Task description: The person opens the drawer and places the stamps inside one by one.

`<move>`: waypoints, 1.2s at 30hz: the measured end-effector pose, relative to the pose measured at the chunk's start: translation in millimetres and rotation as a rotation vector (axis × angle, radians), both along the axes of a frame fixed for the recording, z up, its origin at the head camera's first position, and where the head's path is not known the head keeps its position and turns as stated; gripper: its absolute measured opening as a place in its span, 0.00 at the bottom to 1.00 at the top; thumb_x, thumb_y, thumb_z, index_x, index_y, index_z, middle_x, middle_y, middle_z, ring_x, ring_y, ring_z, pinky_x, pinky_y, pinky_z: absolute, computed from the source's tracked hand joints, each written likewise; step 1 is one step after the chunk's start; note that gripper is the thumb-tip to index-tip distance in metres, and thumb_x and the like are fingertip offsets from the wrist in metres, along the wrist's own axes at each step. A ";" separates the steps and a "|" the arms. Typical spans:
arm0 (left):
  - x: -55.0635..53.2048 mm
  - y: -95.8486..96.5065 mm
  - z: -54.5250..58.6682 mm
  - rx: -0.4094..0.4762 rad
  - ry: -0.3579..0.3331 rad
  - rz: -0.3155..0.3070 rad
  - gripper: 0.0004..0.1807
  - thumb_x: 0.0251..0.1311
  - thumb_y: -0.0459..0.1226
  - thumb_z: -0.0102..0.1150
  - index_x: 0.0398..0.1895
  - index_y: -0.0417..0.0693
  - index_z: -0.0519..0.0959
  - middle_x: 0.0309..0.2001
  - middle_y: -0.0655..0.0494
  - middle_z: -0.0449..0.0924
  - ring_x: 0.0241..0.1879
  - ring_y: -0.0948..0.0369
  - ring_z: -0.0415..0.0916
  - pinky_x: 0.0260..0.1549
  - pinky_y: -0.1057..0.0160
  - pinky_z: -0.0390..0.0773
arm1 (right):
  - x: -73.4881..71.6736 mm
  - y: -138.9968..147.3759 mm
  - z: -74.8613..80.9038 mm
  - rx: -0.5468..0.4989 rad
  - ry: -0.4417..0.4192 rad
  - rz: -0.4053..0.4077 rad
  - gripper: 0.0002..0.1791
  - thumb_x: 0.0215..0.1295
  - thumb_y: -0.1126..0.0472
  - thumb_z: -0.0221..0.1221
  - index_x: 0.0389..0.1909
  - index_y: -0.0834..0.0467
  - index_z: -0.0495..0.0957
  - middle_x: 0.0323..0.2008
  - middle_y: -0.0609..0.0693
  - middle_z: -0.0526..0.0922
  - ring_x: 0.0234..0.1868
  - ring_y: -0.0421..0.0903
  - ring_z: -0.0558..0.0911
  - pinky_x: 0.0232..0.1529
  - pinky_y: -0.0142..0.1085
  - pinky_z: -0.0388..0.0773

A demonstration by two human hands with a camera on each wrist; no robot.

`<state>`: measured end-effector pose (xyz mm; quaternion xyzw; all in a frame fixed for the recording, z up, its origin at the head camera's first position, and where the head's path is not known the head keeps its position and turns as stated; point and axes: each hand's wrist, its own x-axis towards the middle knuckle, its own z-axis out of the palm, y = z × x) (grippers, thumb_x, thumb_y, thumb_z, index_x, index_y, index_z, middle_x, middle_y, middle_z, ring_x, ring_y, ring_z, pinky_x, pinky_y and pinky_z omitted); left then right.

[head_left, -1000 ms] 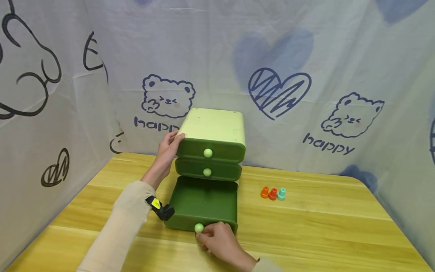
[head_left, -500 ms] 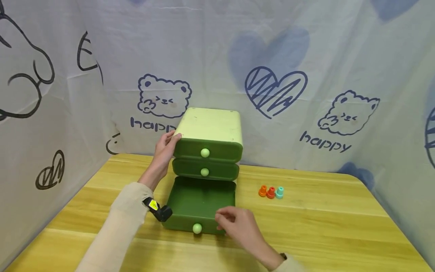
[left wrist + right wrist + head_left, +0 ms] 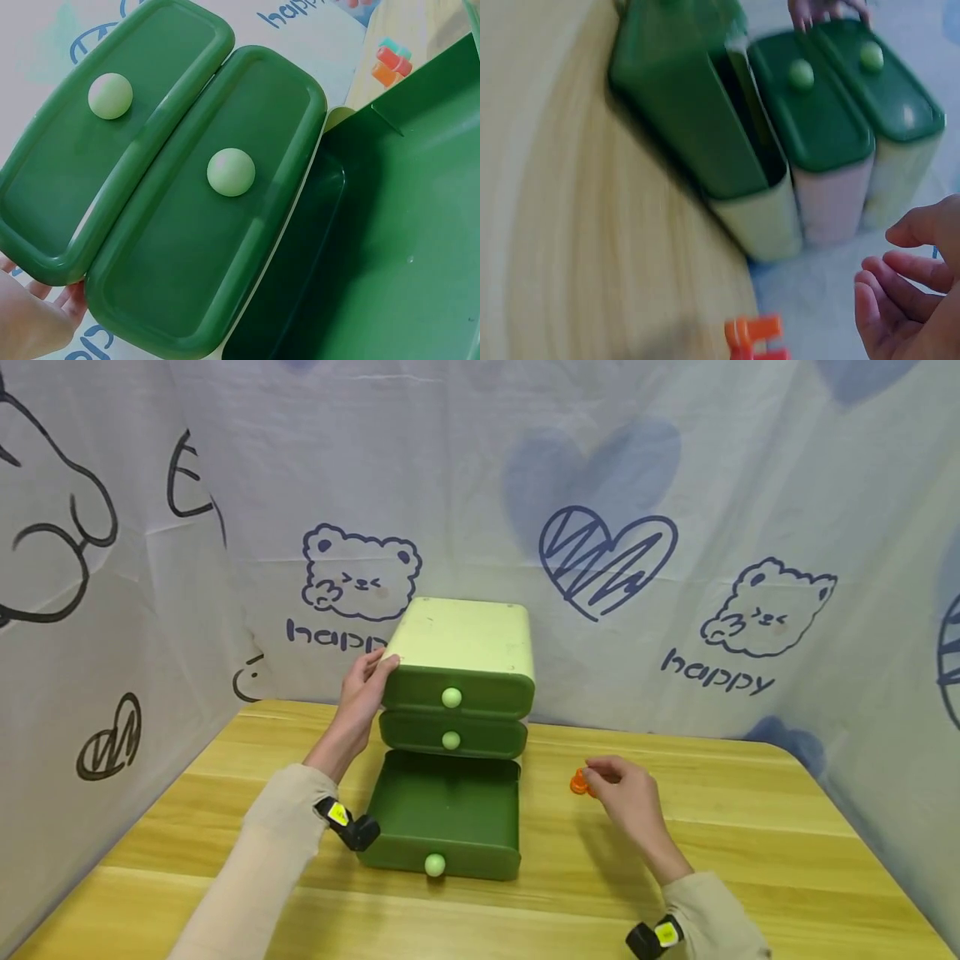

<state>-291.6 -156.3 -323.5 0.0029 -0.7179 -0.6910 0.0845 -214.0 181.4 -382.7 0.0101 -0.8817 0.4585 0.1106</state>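
1. The left hand point(image 3: 362, 689) rests at the upper left corner of the green cabinet point(image 3: 465, 635); its fingers lie loosely along the side, not closed round it.
2. The right hand point(image 3: 626, 793) is over the small pieces on the table point(image 3: 750, 827), to the right of the cabinet. In the head view its fingertips seem almost on them, but the right wrist view shows the fingers relaxed, apart from the thumb, with nothing between.
3. The head view shows the orange piece point(image 3: 578, 782) and only a little of the red piece point(image 3: 394, 60); the left wrist view shows all 3, also the turquoise piece point(image 3: 397, 49).
4. The bottom drawer point(image 3: 480, 857) is pulled out, while the 2 upper drawers point(image 3: 420, 693) are in.
5. The left wrist view looks inside the bottom drawer; the right wrist view gives the cabinet's pale outer side point(image 3: 757, 225) instead.
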 end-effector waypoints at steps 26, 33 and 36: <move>-0.8 -0.6 -1.8 -0.006 0.001 0.005 0.34 0.69 0.48 0.49 0.73 0.44 0.57 0.69 0.43 0.58 0.66 0.50 0.58 0.65 0.55 0.59 | -53.5 59.6 -46.0 -0.047 -0.218 -0.049 0.21 0.66 0.63 0.58 0.54 0.74 0.74 0.50 0.67 0.79 0.51 0.62 0.75 0.48 0.47 0.77; -2.0 -0.7 -1.5 -0.004 -0.002 0.007 0.34 0.69 0.48 0.50 0.73 0.44 0.56 0.70 0.43 0.57 0.68 0.50 0.56 0.67 0.55 0.57 | -50.7 61.5 -50.9 -0.102 -0.264 -0.037 0.22 0.67 0.64 0.58 0.58 0.73 0.72 0.51 0.68 0.77 0.51 0.61 0.75 0.48 0.47 0.78; -1.8 -0.7 -2.1 -0.004 0.005 0.007 0.34 0.69 0.48 0.50 0.73 0.43 0.56 0.70 0.43 0.57 0.67 0.50 0.56 0.66 0.54 0.57 | -51.1 62.6 -54.2 -0.107 -0.268 -0.037 0.21 0.67 0.65 0.57 0.58 0.73 0.72 0.51 0.68 0.77 0.51 0.61 0.76 0.49 0.48 0.77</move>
